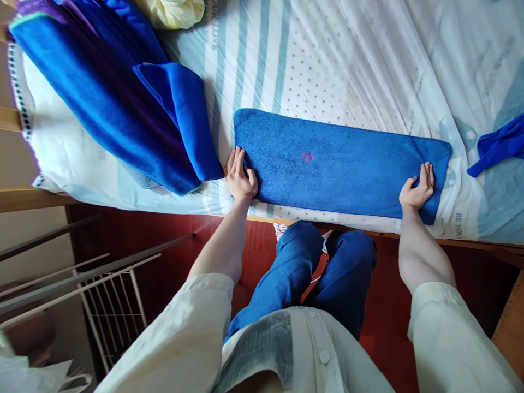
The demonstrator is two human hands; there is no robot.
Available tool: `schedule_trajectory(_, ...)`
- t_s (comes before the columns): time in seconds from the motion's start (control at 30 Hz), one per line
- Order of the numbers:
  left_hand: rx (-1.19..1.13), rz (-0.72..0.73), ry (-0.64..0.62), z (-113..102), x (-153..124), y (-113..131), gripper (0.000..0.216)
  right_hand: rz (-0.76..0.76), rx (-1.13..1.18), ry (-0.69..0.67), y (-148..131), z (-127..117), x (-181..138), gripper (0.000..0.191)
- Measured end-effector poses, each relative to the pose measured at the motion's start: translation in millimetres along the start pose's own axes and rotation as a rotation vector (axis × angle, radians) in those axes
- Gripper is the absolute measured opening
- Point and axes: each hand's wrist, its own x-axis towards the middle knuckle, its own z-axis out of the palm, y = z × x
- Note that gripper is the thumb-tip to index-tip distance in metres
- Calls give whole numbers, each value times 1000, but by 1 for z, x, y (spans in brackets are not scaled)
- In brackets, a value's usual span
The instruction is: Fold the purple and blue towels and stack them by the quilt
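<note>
A long blue towel (339,166) with a small pinkish spot lies spread along the near side of the bed. At its left edge is my left hand (240,177), with the fingers bent together and the thumb on the cloth. My right hand (418,188) is curled on the cloth near the right end, its fingertips pressed against the towel. What lies under the fingers is partly hidden. Left of my left hand, a heap of blue and purple towels (102,103) lies draped over a pillow (49,103), with one corner hanging close to my fingers.
A patterned sheet (347,65) covers the bed. A crumpled blue cloth (501,144) lies at far right, and a yellow bundle (176,12) at the back left. A white wire rack (110,311) and metal rails stand at lower left, above a red floor (380,305).
</note>
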Motion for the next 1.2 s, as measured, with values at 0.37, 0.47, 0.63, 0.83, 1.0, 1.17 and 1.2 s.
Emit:
schedule_trajectory(0.37, 6, 12, 12, 0, -1, 1, 59, 4, -15, 0, 4, 2, -1, 59)
schedule_trajectory(0.47, 3, 5, 6, 0, 0, 1, 59, 2, -13, 0, 3, 2, -1, 59)
schedule_trajectory(0.63, -2, 0, -5, 0, 0, -1, 59, 9, -19, -3, 1, 1, 0, 60)
schedule_trajectory(0.83, 7, 3, 6, 1, -1, -2, 59, 21, -1, -16, 1, 0, 0, 59)
schedule_trajectory(1.0, 14, 8, 7, 0, 0, -1, 60, 34, 8, -30, 2, 1, 0, 60)
schedule_trajectory(1.17, 12, -8, 0, 0, 0, -3, 59, 11, -5, -21, 7, 3, -2, 60)
schedule_trajectory(1.2, 11, -9, -2, 0, 0, -3, 59, 3, -8, -18, 8, 4, -2, 60)
